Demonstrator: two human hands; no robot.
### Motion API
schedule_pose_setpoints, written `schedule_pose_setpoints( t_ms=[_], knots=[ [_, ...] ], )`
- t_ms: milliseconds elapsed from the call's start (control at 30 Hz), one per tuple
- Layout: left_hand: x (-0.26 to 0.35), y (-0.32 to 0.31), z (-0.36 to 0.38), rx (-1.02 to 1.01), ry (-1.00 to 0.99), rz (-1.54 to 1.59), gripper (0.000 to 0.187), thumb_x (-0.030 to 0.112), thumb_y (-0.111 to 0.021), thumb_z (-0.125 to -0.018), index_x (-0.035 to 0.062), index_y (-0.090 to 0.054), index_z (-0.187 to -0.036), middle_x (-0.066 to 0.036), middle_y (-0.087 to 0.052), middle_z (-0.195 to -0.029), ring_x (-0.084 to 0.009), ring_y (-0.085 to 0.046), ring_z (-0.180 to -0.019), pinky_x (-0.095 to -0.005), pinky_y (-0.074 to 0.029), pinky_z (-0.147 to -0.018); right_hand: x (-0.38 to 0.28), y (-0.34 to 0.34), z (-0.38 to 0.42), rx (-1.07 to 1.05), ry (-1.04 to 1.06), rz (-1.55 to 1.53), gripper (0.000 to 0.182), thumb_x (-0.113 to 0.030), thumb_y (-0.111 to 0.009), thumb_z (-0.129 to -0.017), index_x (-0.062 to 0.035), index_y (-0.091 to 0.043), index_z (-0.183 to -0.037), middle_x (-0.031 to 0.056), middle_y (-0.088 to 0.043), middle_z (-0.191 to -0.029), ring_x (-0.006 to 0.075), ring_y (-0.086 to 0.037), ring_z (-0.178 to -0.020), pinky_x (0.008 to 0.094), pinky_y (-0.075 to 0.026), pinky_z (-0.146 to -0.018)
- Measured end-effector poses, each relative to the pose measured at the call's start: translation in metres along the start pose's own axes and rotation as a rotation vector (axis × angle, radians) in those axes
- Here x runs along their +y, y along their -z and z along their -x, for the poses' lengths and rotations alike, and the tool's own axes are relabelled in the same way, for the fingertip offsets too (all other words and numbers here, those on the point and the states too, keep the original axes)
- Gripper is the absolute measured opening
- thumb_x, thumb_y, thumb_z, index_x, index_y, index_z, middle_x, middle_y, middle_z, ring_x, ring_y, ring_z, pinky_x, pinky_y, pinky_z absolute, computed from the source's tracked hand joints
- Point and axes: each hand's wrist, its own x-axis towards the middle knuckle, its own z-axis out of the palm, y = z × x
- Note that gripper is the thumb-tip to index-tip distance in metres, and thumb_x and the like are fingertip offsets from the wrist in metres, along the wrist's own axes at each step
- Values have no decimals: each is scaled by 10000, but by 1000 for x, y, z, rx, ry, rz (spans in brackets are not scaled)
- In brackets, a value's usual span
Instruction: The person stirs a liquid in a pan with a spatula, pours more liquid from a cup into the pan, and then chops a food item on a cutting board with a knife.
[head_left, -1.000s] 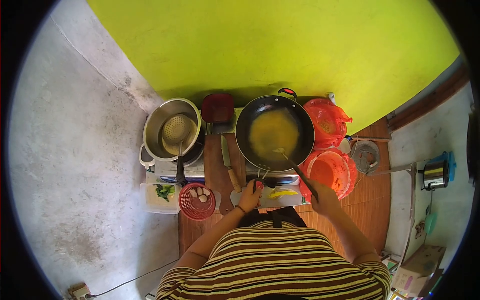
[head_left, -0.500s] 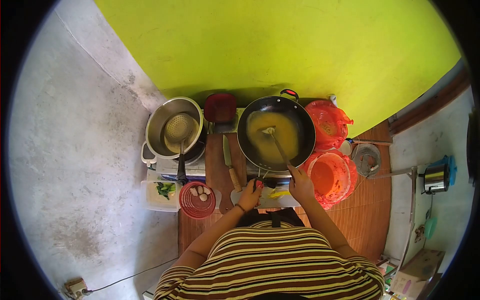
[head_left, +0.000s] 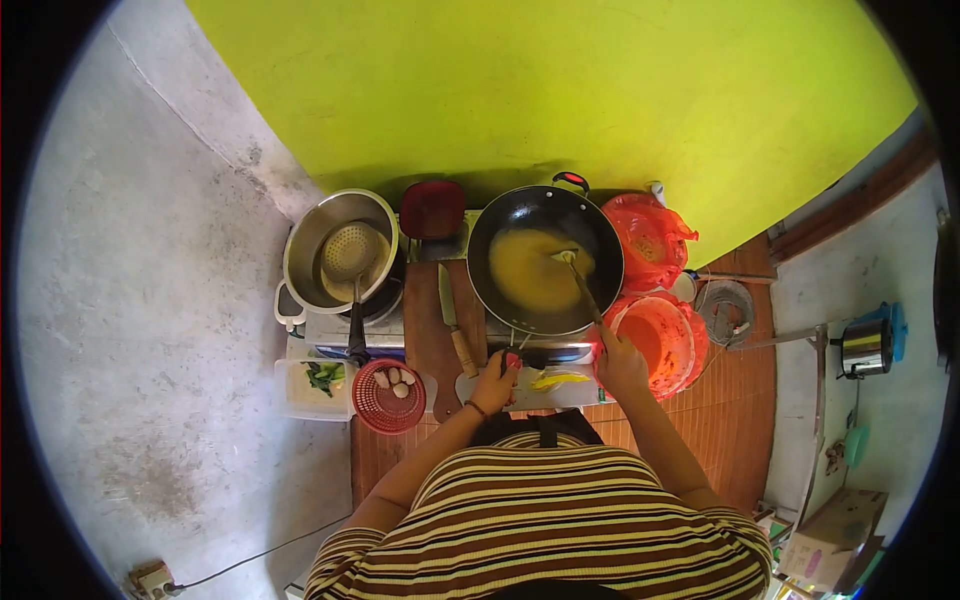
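**Me:** Running this head cam from far away, so here's what I've got. Left hand [head_left: 492, 385] is down near the waist, fingers wrapped around the wok's red-and-black handle [head_left: 512, 358]. Forearm comes up slanting inward, dark band [head_left: 476, 408] on the wrist.

**Reply:** and the right one?

**Me:** Right hand [head_left: 622, 364] is closed around a long-handled spatula with a pale flat head [head_left: 586, 293]. It's just off the near right edge of the round black wok [head_left: 560, 208], forearm angling in from the right. The shaft leans up and left over the rim, head right of centre at the liquid. I can't tell how deep it sits.

**Reply:** what's the food look like?

**Me:** Cloudy yellow-brown liquid [head_left: 530, 282], pooled in the bottom, with the dark wall showing around it. The wok's between a brown wooden chopping board [head_left: 422, 310], with a wooden-handled knife [head_left: 449, 305] lying on it, and a round tub covered in red plastic [head_left: 697, 345].
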Motion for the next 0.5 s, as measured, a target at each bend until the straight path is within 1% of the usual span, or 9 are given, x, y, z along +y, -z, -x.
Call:
schedule_pose_setpoints(
  t_ms=[67, 167, 267, 367, 500],
  knots=[
    [-1, 0, 0, -1, 9, 11, 401, 188, -453, -925, 41, -338, -1280, -49, -505, -719, -119, -488, -430, -260, -419, -402, -1, 10, 15, -57, -9, 23, 517, -71, -545, -754, -153, -470, -1259, 196, -565, -850, 370, -617, -716, 455, -516, -615],
    [-3, 1, -1, -11, 13, 23, 434, 186, -454, -925, 31, -311, -1305, -51, -505, -716, -119, -486, -430, -260, -419, -405, -5, 25, 35, -123, -55, 24, 528, -60, -533, -750, -153, -465, -1265, 192, -567, -837, 374, -616, -710, 466, -511, -608],
    [-1, 1, 0, -15, 11, 8, 470, 184, -456, -925, 19, -282, -1329, -51, -506, -716, -120, -488, -433, -260, -418, -405, -13, 45, 51, -136, -40, 50, 523, -54, -527, -747, -151, -468, -1257, 185, -566, -810, 374, -615, -694, 472, -506, -600],
    [-1, 1, -1, 3, 24, -4, 493, 183, -458, -925, 11, -264, -1344, -52, -509, -715, -120, -491, -434, -260, -419, -408, -14, 54, 63, -156, -27, 62, 438, -75, -542, -755, -143, -516, -1188, 169, -571, -805, 368, -602, -680, 472, -488, -586],
    [-5, 2, -3, -11, 15, -5, 504, 184, -457, -926, 4, -255, -1351, -55, -516, -715, -121, -492, -431, -259, -422, -411, -16, 58, 68, -127, 46, 11, 418, -76, -553, -752, -141, -537, -1165, 150, -562, -778, 348, -597, -657, 456, -484, -561]
  ],
)
